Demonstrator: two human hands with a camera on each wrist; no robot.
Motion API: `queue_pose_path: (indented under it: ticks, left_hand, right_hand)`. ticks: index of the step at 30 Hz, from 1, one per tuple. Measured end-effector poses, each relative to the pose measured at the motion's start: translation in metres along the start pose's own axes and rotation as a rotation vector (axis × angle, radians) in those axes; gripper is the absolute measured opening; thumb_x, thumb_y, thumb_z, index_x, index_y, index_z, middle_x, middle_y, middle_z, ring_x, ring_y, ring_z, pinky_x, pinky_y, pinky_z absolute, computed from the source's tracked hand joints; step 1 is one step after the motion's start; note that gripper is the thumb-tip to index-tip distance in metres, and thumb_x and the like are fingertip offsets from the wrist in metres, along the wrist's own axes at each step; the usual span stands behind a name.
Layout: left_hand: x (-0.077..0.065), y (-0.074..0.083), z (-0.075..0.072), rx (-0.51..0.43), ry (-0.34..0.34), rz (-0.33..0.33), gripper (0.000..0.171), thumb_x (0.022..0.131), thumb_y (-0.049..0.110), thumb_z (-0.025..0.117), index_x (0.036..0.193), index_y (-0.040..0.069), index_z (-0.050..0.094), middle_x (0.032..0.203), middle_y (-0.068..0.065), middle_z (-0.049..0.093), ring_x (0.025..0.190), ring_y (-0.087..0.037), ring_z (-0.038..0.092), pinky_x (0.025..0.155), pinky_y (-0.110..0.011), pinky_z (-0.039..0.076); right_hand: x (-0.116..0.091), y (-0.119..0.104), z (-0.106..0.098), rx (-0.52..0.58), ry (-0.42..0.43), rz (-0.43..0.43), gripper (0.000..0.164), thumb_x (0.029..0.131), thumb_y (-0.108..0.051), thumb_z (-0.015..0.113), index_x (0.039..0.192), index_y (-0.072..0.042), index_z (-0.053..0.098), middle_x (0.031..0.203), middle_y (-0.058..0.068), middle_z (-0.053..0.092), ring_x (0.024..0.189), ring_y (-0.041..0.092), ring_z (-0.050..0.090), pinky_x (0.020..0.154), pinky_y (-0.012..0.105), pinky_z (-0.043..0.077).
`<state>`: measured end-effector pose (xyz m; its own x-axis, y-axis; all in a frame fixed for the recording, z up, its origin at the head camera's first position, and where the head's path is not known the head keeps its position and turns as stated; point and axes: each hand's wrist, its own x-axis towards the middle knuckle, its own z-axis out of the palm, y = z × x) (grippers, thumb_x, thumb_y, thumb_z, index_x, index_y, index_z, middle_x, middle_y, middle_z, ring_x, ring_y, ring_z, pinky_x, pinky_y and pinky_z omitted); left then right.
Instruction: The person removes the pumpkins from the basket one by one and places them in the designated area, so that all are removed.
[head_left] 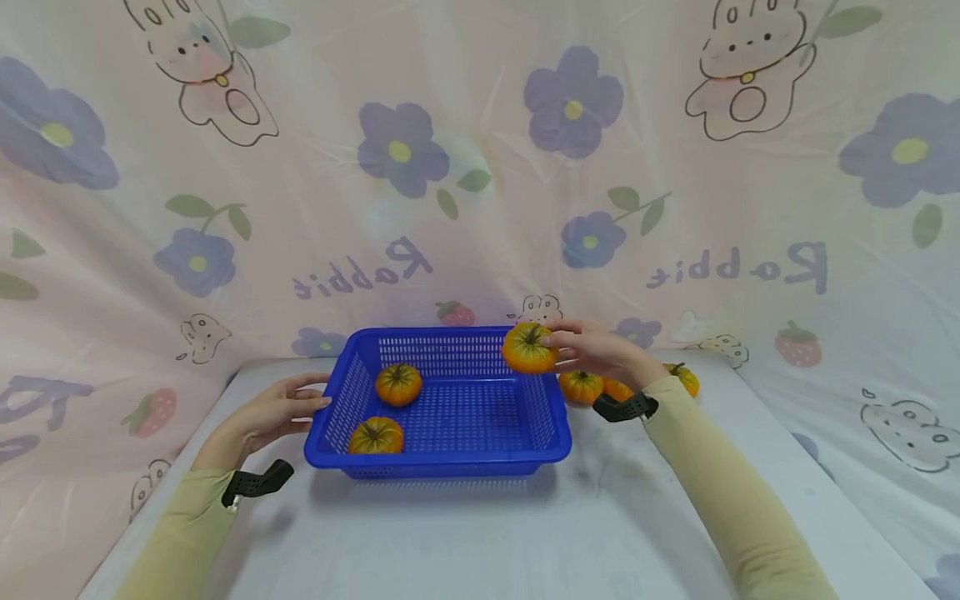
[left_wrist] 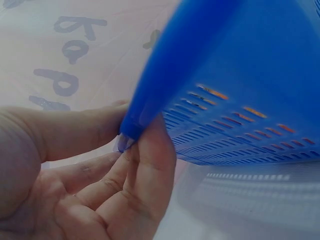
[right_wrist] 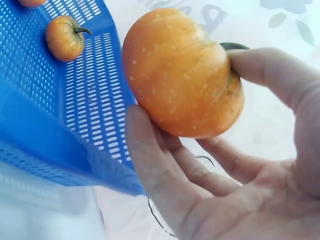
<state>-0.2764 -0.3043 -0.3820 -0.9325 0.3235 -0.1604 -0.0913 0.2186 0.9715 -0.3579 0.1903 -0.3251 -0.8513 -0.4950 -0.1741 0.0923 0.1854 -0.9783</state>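
Note:
A blue plastic basket (head_left: pixel 480 457) with slotted walls stands on the table. Inside, toward its left side, lie two small orange pumpkins, one pumpkin (head_left: pixel 398 384) farther back and another pumpkin (head_left: pixel 376 436) near the front wall. My left hand (head_left: pixel 273 410) pinches the basket's left rim (left_wrist: pixel 150 95) between thumb and fingers. Over the basket's right rim my right hand (head_left: pixel 596 350) holds a third pumpkin (head_left: pixel 530 347). In the right wrist view the thumb presses by the stem of this pumpkin (right_wrist: pixel 182 75) and the fingers support it from the other side.
Right of the basket, partly behind my right hand and wrist, sit more pumpkins: one pumpkin (head_left: pixel 581 387) by the basket wall, another pumpkin (head_left: pixel 618 390) beside it and a pumpkin (head_left: pixel 684 380) farther right. A printed cloth (head_left: pixel 495 208) hangs behind the white table (head_left: pixel 465 542).

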Motion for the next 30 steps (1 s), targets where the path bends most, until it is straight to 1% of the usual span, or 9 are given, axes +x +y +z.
queue_pose_path:
  ticks: [5,10,12,15,18,22,24,26,30]
  left_hand:
    - [0.0,0.0,0.0,0.003,0.013,-0.007,0.068,0.097,0.017,0.059,0.148,-0.003,0.019,0.112,-0.014,0.061,0.097,-0.024,0.063,0.085,-0.039,0.052]
    - [0.001,0.001,0.001,0.007,0.006,0.0,0.068,0.097,0.018,0.059,0.148,-0.003,0.02,0.116,-0.016,0.061,0.098,-0.025,0.063,0.086,-0.04,0.052]
    - [0.001,0.001,0.001,0.005,0.003,-0.003,0.068,0.097,0.018,0.059,0.148,-0.003,0.02,0.116,-0.016,0.061,0.098,-0.026,0.063,0.086,-0.04,0.052]
    - [0.002,0.001,0.0,0.007,0.001,-0.006,0.067,0.097,0.017,0.058,0.148,-0.003,0.02,0.115,-0.016,0.062,0.097,-0.025,0.063,0.085,-0.039,0.052]
    - [0.002,0.001,-0.001,0.01,0.0,0.0,0.067,0.097,0.017,0.058,0.148,-0.003,0.02,0.114,-0.015,0.062,0.097,-0.025,0.063,0.087,-0.04,0.051]
    - [0.003,0.002,-0.001,0.016,0.0,0.001,0.068,0.097,0.02,0.058,0.148,-0.002,0.02,0.114,-0.015,0.061,0.098,-0.025,0.063,0.089,-0.043,0.05]
    - [0.003,0.001,-0.001,0.017,0.003,-0.003,0.068,0.096,0.02,0.059,0.148,-0.002,0.02,0.115,-0.015,0.061,0.099,-0.026,0.062,0.09,-0.044,0.049]
    - [0.002,0.001,0.0,0.018,0.009,-0.01,0.069,0.096,0.02,0.06,0.148,-0.002,0.02,0.114,-0.015,0.061,0.099,-0.025,0.062,0.089,-0.043,0.05]
    - [0.0,0.0,0.0,0.019,0.017,-0.013,0.069,0.096,0.02,0.06,0.148,-0.002,0.021,0.114,-0.015,0.061,0.099,-0.025,0.062,0.087,-0.04,0.051]
  right_hand:
    - [-0.014,0.009,-0.01,0.004,0.035,-0.016,0.049,0.096,-0.022,0.06,0.135,0.0,0.041,0.129,0.021,0.049,0.111,0.035,0.055,0.099,0.057,0.038]
    - [-0.031,0.019,-0.02,-0.012,0.056,-0.034,0.055,0.096,-0.023,0.058,0.139,0.003,0.035,0.134,0.023,0.044,0.109,0.033,0.056,0.096,0.052,0.043]
    - [-0.037,0.022,-0.025,-0.012,0.063,-0.033,0.057,0.096,-0.023,0.058,0.14,0.004,0.033,0.137,0.024,0.041,0.11,0.032,0.056,0.096,0.051,0.043]
    - [-0.046,0.027,-0.031,-0.006,0.08,-0.02,0.06,0.097,-0.024,0.058,0.142,0.005,0.03,0.14,0.026,0.036,0.111,0.034,0.056,0.098,0.054,0.04]
    - [-0.053,0.03,-0.038,-0.024,0.096,-0.007,0.065,0.097,-0.027,0.057,0.144,0.005,0.024,0.143,0.028,0.032,0.115,0.037,0.053,0.099,0.055,0.038]
    - [-0.062,0.035,-0.043,-0.05,0.116,0.011,0.067,0.097,-0.029,0.057,0.144,0.006,0.023,0.143,0.029,0.032,0.114,0.034,0.054,0.099,0.054,0.038]
    - [-0.066,0.04,-0.045,-0.042,0.113,0.009,0.066,0.098,-0.027,0.056,0.143,0.008,0.024,0.141,0.029,0.034,0.111,0.032,0.056,0.099,0.055,0.038]
    - [-0.069,0.045,-0.046,-0.02,0.11,0.003,0.063,0.098,-0.024,0.055,0.142,0.009,0.025,0.139,0.028,0.036,0.108,0.029,0.058,0.098,0.053,0.04]
    - [-0.076,0.06,-0.048,0.005,0.116,0.004,0.064,0.099,-0.024,0.055,0.143,0.01,0.024,0.138,0.027,0.036,0.103,0.025,0.061,0.092,0.045,0.047]
